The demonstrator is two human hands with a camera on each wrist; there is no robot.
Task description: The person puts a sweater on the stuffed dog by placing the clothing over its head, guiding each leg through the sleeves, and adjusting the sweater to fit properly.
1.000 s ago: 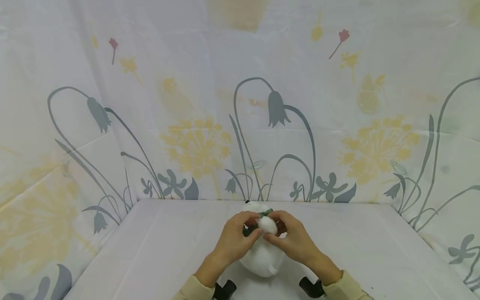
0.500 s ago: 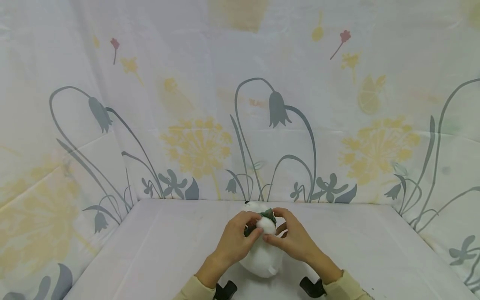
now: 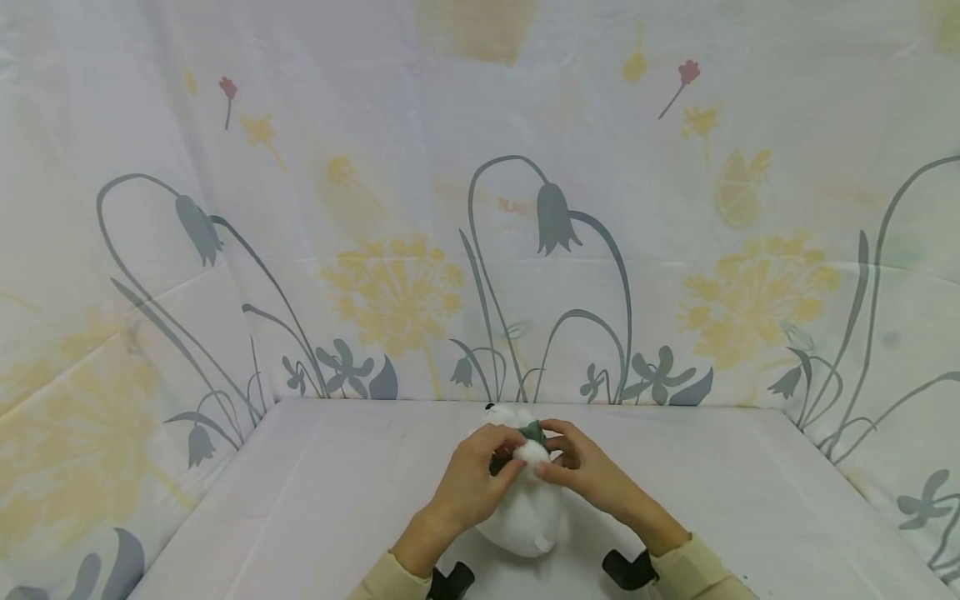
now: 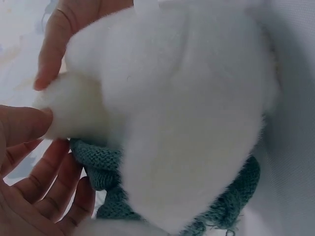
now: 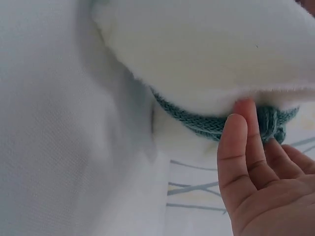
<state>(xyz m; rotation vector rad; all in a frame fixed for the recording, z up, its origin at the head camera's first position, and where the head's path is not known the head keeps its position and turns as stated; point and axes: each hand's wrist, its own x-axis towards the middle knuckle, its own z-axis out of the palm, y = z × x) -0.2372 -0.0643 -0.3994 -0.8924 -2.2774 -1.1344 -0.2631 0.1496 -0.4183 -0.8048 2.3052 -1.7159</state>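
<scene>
Flowered cloth (image 3: 390, 125) backs the white table (image 3: 337, 483) bearing a plush toy (image 3: 517, 525); left hand (image 3: 472, 471) pinches its white tuft (image 3: 532, 454); right hand (image 3: 592, 471) touches green knitwear (image 3: 533, 432), whether pinching I cannot tell; adjusting seems in hand, likely calling for gentle tugging.

plush toy (image 4: 197, 98): matt, fluffy | green garment (image 4: 101, 156): rough knit | tabletop (image 3: 337, 483): matt

The white table (image 3: 315, 487) seemingly bears a plush toy (image 3: 521, 523).
</scene>
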